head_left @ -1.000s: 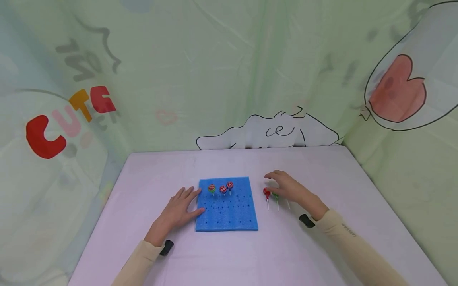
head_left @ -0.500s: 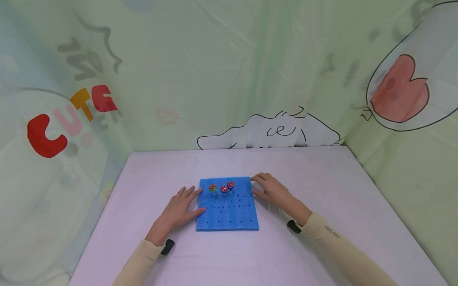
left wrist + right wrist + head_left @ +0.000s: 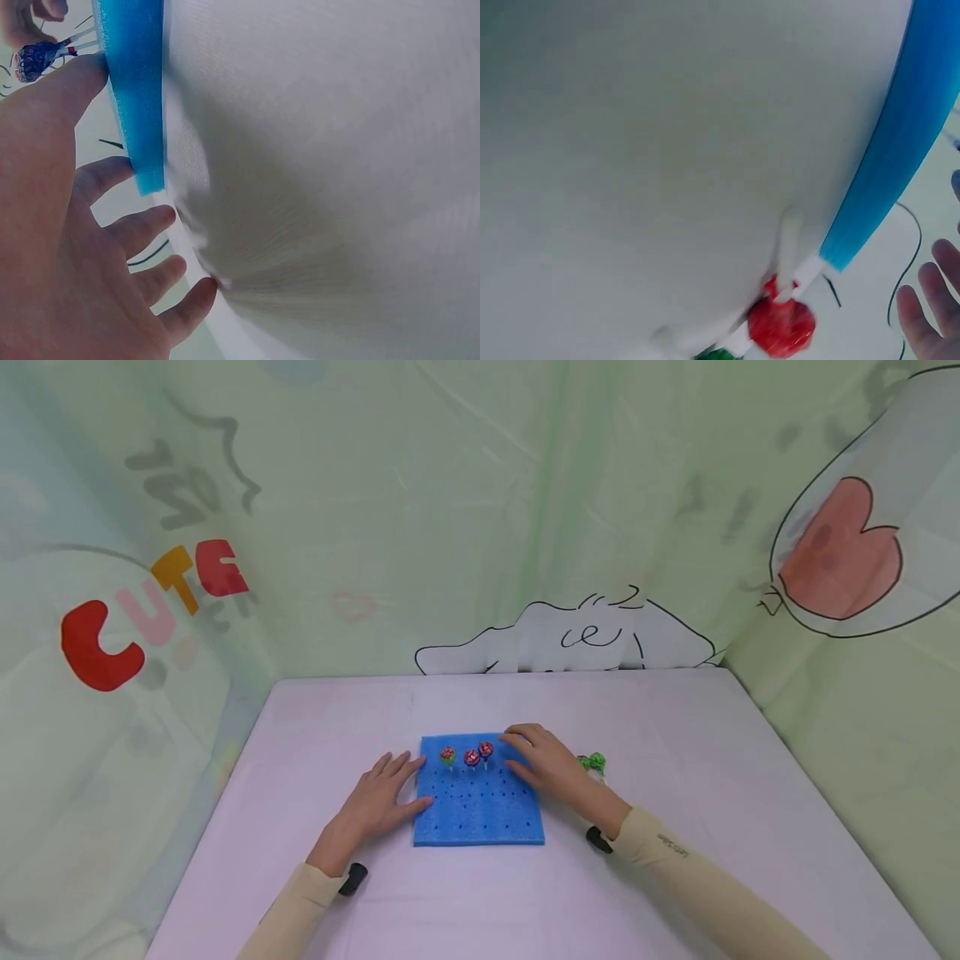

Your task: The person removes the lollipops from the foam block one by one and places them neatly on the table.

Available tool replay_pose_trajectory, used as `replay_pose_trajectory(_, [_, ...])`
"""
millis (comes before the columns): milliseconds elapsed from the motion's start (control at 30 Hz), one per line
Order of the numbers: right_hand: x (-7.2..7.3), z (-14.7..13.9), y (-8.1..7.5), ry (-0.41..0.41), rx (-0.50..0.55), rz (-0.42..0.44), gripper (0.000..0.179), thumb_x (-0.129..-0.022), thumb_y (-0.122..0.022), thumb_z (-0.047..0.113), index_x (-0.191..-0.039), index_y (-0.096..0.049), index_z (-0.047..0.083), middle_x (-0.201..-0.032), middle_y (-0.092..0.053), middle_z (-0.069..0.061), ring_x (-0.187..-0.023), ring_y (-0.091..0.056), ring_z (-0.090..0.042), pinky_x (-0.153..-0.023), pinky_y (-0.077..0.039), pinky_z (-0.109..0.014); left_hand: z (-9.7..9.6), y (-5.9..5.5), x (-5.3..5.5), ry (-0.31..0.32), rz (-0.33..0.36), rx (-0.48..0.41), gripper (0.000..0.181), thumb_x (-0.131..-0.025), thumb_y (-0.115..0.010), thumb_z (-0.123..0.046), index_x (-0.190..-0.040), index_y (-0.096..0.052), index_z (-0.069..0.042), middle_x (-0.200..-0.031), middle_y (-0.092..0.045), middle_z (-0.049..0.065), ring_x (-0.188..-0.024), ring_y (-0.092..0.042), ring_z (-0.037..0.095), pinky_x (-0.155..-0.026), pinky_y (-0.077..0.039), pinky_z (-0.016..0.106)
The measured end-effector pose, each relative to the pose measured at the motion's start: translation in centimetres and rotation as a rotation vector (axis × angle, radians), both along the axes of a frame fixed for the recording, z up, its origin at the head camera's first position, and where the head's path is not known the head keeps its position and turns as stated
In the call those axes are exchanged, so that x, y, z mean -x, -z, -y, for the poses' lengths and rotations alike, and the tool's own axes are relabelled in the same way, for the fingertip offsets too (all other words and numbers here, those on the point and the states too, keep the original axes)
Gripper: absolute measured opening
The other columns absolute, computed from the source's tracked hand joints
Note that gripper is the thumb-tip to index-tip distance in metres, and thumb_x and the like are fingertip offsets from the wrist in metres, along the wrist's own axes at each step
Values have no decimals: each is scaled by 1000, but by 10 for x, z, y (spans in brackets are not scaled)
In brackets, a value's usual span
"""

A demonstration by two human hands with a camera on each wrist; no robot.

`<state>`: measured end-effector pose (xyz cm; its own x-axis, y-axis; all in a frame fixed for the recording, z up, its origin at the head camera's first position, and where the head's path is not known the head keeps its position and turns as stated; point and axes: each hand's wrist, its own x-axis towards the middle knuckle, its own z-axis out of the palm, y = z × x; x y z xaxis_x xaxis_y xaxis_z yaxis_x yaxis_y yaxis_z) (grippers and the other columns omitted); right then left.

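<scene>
A blue foam board (image 3: 480, 818) dotted with small holes lies on the table. Near its far side stand three lollipops: a red-and-green one (image 3: 447, 754) and two red-and-blue ones (image 3: 472, 758). My left hand (image 3: 377, 797) has its fingers spread, with thumb and forefinger at the board's left edge. Over the board's upper right part is my right hand (image 3: 558, 768), fingers loosely extended close to the rightmost standing lollipop (image 3: 486, 749); nothing shows in its grasp. Green-wrapped lollipops (image 3: 596, 761) lie to the right, partly behind that hand, and a red-wrapped lollipop (image 3: 784, 326) lies there in the right wrist view.
A white cloth covers the table (image 3: 337, 718). Behind it hangs a pale green printed curtain (image 3: 450, 527), which also closes in both sides. A small black camera (image 3: 354, 879) sits under the left wrist, another black camera (image 3: 598, 839) under the right.
My right hand has moved left from above the loose lollipops to over the board's right part, uncovering the green ones. My left hand and the standing lollipops stay in place.
</scene>
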<state>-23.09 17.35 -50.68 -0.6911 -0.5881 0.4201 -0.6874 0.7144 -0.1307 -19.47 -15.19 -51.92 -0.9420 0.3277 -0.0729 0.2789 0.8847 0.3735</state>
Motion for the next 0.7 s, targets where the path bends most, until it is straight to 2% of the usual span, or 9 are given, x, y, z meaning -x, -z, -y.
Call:
replay_pose_trajectory(233, [-1, 14, -6, -41, -10, -108, 48, -89, -78, 25, -131, -61, 11, -128, -63, -8, -123, -59, -26, -102, -53, -42, -1, -1, -1, -5, 1, -5, 77, -91, -61, -61, -156, -38, -26, -164, -33, 10, -154, -20, 41, -119, -24, 66])
replay_pose_trajectory(433, [-1, 24, -11, -43, -35, -140, 43, -89, -78, 26, -127, -63, 11, -129, -63, -9, -124, -58, -25, -104, -52, -41, -1, -2, -1, -8, 1, 0, 77, -91, -62, -61, -156, -38, -26, -164, -33, 10, -154, -21, 41, -119, -24, 66])
replay_pose_trajectory(700, [0, 30, -10, -25, -47, -209, 42, -86, -81, 29, -120, -63, 12, -128, -64, -10, -121, -59, -26, -99, -55, -40, -1, 3, 1, -11, -2, 0, 77, -91, -62, -62, -156, -39, -27, -164, -33, 10, -154, -21, 41, -119, -25, 66])
